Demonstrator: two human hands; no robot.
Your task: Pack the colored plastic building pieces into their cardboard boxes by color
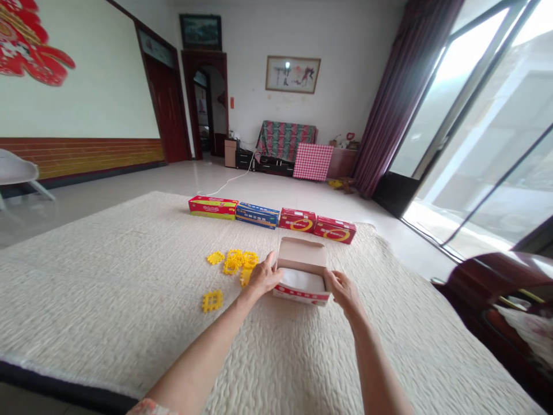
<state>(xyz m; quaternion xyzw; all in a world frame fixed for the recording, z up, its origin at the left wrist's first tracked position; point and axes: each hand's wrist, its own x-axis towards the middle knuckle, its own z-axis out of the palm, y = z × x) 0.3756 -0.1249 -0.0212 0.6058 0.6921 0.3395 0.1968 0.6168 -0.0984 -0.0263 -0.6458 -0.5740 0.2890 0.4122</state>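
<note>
A small red-and-white cardboard box [301, 296] sits on the quilted cover with its lid flap raised at the back. Something white and smooth [303, 280] fills the inside; its kind I cannot make out. My left hand [263, 275] grips the box's left side, thumb at the rim. On the right side, my right hand [344, 288] holds the box's edge between thumb and fingers. Several yellow plastic interlocking pieces [233, 261] lie left of the box, partly heaped. One yellow square grid piece [212, 300] lies apart, nearer to me.
Behind the open box stands a row of closed boxes: a red-and-yellow box [212, 207], a blue box [257, 215], a red box [298, 220] and another red box [334, 229]. A dark wooden armrest [488, 288] is at the right, a white chair [19, 170] at the left.
</note>
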